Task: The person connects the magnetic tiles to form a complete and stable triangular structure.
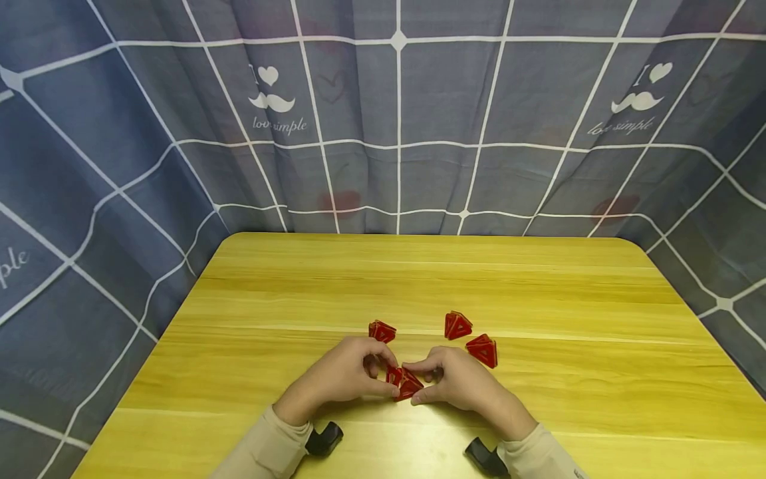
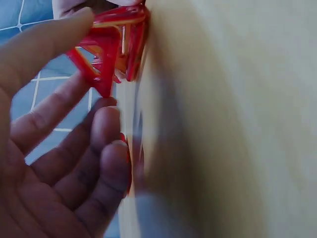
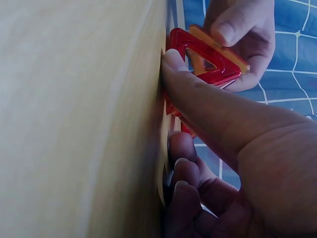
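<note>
Between the two hands stands a cluster of red, see-through triangular tiles point(image 1: 405, 384), low on the table. My left hand point(image 1: 353, 372) pinches one red triangular tile point(image 2: 106, 54) at the cluster's left side with thumb and index finger, its other fingers loosely bent below. On the opposite side my right hand point(image 1: 457, 379) grips the cluster, the thumb lying along a red triangle point(image 3: 225, 74) close to the tabletop. An orange-tinted edge point(image 3: 195, 32) shows behind that triangle in the right wrist view. Fingers hide part of the cluster.
A small red triangular stack point(image 1: 382, 331) lies just beyond the left hand. Two more, a far one point(image 1: 458, 325) and a nearer one point(image 1: 483, 350), lie past the right hand. The wooden table point(image 1: 299, 279) meets a grey-blue checked curtain point(image 1: 431, 173) at its back and sides.
</note>
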Tool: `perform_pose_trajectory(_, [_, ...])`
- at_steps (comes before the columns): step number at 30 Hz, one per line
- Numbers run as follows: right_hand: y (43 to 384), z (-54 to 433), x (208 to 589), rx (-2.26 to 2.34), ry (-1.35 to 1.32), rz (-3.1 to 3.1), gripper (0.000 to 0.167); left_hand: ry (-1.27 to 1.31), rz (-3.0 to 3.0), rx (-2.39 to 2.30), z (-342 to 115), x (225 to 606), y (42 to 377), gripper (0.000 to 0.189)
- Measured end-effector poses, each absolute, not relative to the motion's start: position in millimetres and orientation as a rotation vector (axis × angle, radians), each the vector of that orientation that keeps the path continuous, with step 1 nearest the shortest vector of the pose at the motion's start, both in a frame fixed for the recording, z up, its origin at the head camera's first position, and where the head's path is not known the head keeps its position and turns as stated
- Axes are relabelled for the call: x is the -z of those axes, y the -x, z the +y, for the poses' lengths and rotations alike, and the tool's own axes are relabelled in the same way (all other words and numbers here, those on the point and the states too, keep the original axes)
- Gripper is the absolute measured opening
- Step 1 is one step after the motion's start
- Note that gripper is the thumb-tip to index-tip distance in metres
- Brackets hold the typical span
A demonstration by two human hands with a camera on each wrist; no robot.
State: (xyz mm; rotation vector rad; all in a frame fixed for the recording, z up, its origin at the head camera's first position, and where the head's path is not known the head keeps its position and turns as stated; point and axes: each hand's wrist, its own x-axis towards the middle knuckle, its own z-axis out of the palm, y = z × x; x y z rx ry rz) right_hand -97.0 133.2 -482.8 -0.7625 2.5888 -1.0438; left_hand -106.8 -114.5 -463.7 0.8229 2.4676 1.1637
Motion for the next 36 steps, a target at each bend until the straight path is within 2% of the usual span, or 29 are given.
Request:
perform_pose_trajectory(7, [95.1,134.7,481.6,1.055,0.759,2.584,0.049,-0.799,2.414,-1.209,-111.9,466.6,105.2,0.020])
perform_pose_trajectory(16, [95.4,135.0,481.3,1.064,0.753,2.595,0.047,-0.778,2.368,-1.178,-112.0,466.1,105.3,0.030])
perform_pose_trajectory(29, [88.7,128.8,484.9,1.124,0.731,2.561,0.046,-0.797,2.440,-1.118,-111.5,471.7,96.3,0.032])
perform_pose_trajectory(36, [85.4,124.7,486.7,1.122,0.757,2.559,0.045,-0.914,2.440,-1.103,-114.7,474.6,91.7,0.038])
